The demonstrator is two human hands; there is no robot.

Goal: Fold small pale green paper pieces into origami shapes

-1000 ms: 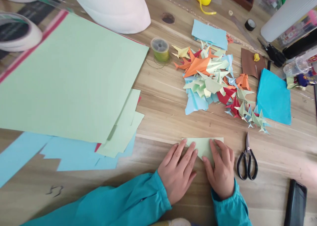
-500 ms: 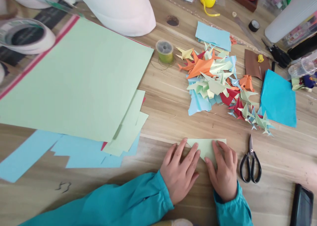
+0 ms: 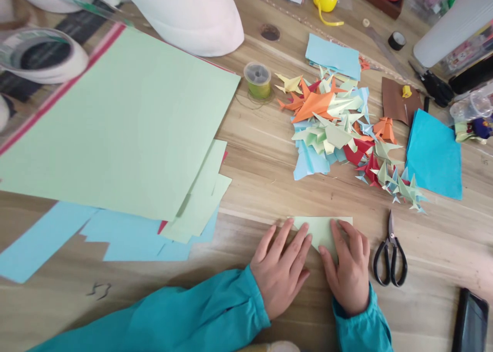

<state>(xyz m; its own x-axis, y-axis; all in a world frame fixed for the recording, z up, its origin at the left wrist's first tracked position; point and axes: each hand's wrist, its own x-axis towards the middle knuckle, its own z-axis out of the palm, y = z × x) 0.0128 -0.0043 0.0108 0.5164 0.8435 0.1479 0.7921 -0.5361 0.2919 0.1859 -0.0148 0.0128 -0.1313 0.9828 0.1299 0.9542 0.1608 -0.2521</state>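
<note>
On the near part of the wooden table [image 3: 250, 198], a small pale green paper [image 3: 322, 231] lies between and under both hands. The left hand [image 3: 280, 272] rests palm down, its fingers loosely spread on the paper's left part; the right hand [image 3: 348, 270] has thumb and forefinger apart, pressing rather than gripping. The step in hand looks like flattening a fold, though the hands hide how the layers lie. Judging by this, the next move calls for steady pressure with the straight far edge kept aligned. Just right of the hands lie scissors [image 3: 392, 236]; farther off is a heap of folded paper shapes [image 3: 327, 131]. Compared with a second earlier, both hands keep nearly the same pose on the paper, while the whole view has shifted slightly, setting the heap farther right.
</note>
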